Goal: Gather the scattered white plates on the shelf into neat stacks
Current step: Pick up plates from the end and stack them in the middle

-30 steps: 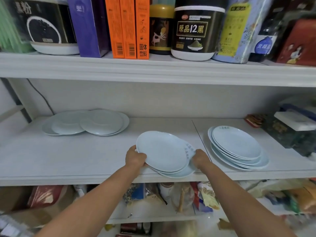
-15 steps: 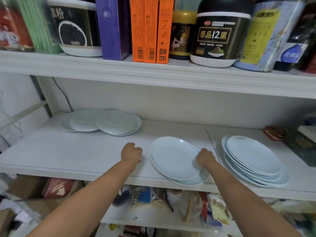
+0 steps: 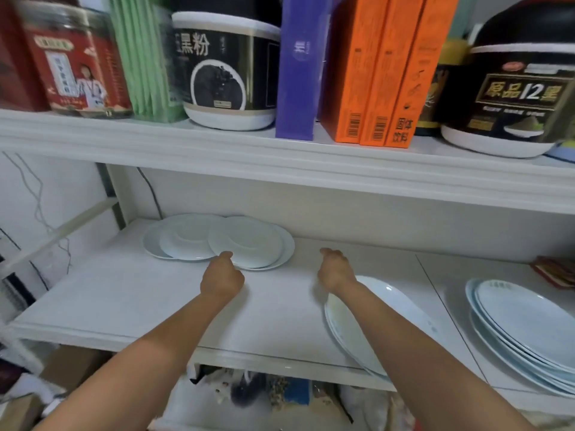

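Several upside-down white plates [image 3: 245, 241] lie overlapping at the back left of the white shelf [image 3: 124, 293]. My left hand [image 3: 221, 275] reaches toward them, its fingertips at the near rim of the rightmost plate, holding nothing. My right hand [image 3: 334, 269] hovers to the right of that group, fingers loosely curled and empty. A small stack of white plates [image 3: 348, 334] rests at the shelf's front edge under my right forearm. A larger, fanned stack of white plates [image 3: 522, 331] sits at the far right.
The upper shelf [image 3: 280, 157] hangs low above, loaded with tins, a purple box and orange boxes [image 3: 382, 73]. A red packet [image 3: 557, 272] lies at the back right. Bags and clutter fill the lower shelf. A cable runs down the back wall at left.
Both hands let go of the small stack at the front edge and moved back and left toward the overlapping plates. The camera has shifted left and closer.
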